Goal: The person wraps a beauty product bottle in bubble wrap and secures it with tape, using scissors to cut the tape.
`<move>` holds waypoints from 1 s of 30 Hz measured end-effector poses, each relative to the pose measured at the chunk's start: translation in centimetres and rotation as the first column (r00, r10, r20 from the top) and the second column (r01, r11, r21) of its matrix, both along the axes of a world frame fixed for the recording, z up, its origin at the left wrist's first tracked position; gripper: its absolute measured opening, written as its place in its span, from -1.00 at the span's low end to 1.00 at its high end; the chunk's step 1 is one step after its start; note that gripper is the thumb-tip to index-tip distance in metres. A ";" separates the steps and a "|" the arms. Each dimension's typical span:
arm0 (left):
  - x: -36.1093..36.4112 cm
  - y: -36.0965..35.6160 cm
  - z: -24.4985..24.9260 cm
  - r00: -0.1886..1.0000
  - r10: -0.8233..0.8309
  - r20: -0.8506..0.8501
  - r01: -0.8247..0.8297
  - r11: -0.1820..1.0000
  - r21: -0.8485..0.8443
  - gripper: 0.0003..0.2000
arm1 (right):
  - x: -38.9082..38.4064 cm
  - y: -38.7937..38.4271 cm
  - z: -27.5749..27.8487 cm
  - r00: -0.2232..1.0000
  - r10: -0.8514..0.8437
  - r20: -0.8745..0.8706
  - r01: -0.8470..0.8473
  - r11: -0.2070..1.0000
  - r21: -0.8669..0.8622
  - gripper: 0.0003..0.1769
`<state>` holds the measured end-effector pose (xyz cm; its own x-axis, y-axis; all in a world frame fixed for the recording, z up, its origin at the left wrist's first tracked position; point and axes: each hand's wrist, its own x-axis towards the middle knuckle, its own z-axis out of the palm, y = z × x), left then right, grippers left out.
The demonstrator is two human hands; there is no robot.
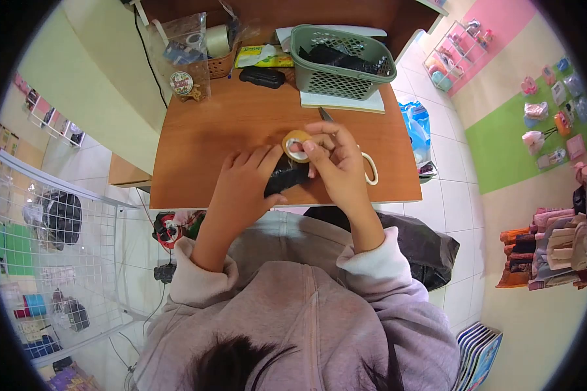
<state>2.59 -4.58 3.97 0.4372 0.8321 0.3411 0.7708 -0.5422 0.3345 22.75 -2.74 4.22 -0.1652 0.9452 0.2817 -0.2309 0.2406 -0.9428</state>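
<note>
Near the front of the wooden desk, my left hand (246, 179) is closed on a small black wrapped packet (287, 177), its thumb along the near edge. My right hand (339, 163) pinches a roll of tape (297, 144) with a yellowish-brown rim and pale core, held just above the packet. A strand of tape seems to run from the roll down to the packet. Scissors lie partly under my right hand; the white handle (372, 169) shows to its right and the dark blade tip (325, 115) beyond it.
A green basket (339, 85) with black items stands on white paper at the back right. A black case (262, 77), a yellow packet (265, 56) and a wicker basket (222, 66) line the back. A black plastic bag (424, 251) sits below the front edge.
</note>
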 end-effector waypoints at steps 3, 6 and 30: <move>0.1 0.2 0.9 1.000 0.024 0.006 -0.025 0.999 0.043 -0.15 | -0.5 0.7 0.4 0.997 -0.022 -0.068 0.023 1.000 0.013 -0.64; 0.0 0.7 0.7 0.999 0.032 0.041 -0.036 0.996 0.078 -0.18 | -0.9 1.1 0.6 0.995 -0.010 -0.099 0.013 1.000 0.029 -0.65; 0.4 2.3 -1.3 0.971 0.105 0.216 -0.109 0.994 0.008 -0.50 | -1.3 -4.2 -1.3 0.988 -0.124 0.095 0.132 0.988 -0.081 -0.59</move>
<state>3.02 -2.24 2.70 0.2610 0.8624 0.4337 0.7358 -0.4686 0.4889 21.46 -6.97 2.91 -0.0621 0.9803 0.1875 -0.1169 0.1794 -0.9768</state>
